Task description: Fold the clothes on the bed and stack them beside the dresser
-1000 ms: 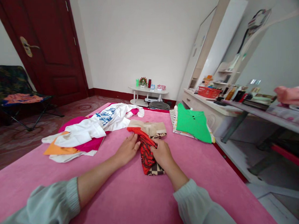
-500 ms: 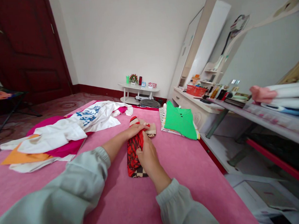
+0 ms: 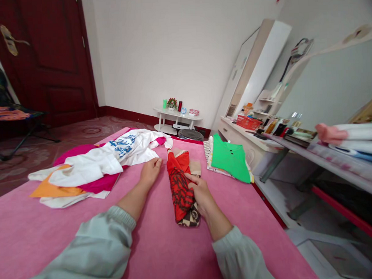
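"Which hand had hold of something?"

"The right hand (image 3: 201, 193). It was mostly closed at the right edge of the red patterned garment (image 3: 182, 191), with the thumb and forefinger on top of the cloth. The other fingers were curled out of clear sight, so I couldn't tell how firmly they gripped."

"And the left hand (image 3: 151, 172)?"

"Apart from the red patterned garment, off to its left. Its fingers were bent inward, nearly closed, and I saw nothing in them. Whether it touched the pink cover (image 3: 160, 251) below, I couldn't tell."

"Where exactly was the garment?"

"On the pink cover, between the two hands, bunched into a long, narrow shape pointing away from the person. Checkered cloth (image 3: 189, 220) showed at its near end, and beige cloth (image 3: 195, 168) by its far right side."

"Anything close to the left hand?"

"The white shirt (image 3: 90, 168) with blue print, just beyond it and to the left, spread loosely over magenta cloth (image 3: 103, 183) and orange cloth (image 3: 54, 188)."

"And on the other side?"

"The green top (image 3: 230, 159) lay flat on other folded clothes (image 3: 208, 151), to the right of the garment and well clear of the right hand."
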`<state>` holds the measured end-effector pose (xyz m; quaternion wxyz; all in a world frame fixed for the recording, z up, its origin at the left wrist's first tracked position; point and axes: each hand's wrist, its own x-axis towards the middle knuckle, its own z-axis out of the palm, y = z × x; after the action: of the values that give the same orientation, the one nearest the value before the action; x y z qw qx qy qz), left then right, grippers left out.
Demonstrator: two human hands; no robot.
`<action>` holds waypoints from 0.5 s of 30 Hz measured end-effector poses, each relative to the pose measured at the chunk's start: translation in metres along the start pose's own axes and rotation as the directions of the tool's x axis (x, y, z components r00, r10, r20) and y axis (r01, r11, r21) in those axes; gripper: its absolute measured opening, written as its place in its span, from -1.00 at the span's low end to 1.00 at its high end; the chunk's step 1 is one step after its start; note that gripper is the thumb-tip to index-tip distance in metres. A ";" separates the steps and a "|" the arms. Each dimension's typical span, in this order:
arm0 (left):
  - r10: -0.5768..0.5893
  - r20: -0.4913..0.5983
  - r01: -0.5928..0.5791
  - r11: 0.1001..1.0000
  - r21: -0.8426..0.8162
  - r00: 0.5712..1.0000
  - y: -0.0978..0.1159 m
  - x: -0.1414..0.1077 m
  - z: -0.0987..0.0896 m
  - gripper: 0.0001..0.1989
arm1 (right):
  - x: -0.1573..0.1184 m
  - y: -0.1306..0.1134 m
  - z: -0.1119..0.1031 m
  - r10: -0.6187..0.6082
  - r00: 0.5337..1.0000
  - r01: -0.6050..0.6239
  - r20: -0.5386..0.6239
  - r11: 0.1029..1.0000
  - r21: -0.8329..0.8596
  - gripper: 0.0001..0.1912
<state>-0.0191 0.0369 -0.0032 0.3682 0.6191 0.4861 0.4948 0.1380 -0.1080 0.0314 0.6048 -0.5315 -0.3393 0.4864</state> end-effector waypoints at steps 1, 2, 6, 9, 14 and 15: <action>0.013 0.006 -0.013 1.000 0.024 1.000 0.002 -0.001 0.000 -0.67 | -0.004 -0.007 -0.001 0.037 0.999 -0.038 0.015 0.998 0.050 -0.33; 0.023 0.012 -0.024 0.999 0.046 1.000 0.003 -0.002 0.000 -0.67 | -0.009 -0.016 -0.002 0.059 0.997 -0.063 0.042 0.994 0.085 -0.36; 0.059 0.048 -0.064 0.991 0.120 0.997 0.004 -0.003 -0.001 -0.64 | -0.044 -0.061 -0.009 0.102 0.986 -0.109 0.130 0.993 0.047 -0.46; 0.083 0.075 -0.096 0.978 0.188 0.994 0.001 -0.001 0.000 -0.68 | -0.080 -0.101 -0.018 0.173 0.978 -0.161 0.119 0.981 -0.107 -0.48; 0.072 0.126 -0.111 0.936 0.334 0.989 0.000 -0.002 0.001 -0.73 | -0.117 -0.162 -0.042 0.279 0.960 -0.256 0.033 0.914 -0.315 -0.50; 0.066 0.135 -0.110 0.931 0.349 0.989 0.001 -0.002 0.001 -0.72 | -0.117 -0.173 -0.048 0.276 0.961 -0.255 0.012 0.903 -0.346 -0.50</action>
<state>-0.0181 0.0346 -0.0031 0.2566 0.7253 0.5160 0.3766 0.1875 -0.2271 0.2024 0.4208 -0.6544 -0.3611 0.5140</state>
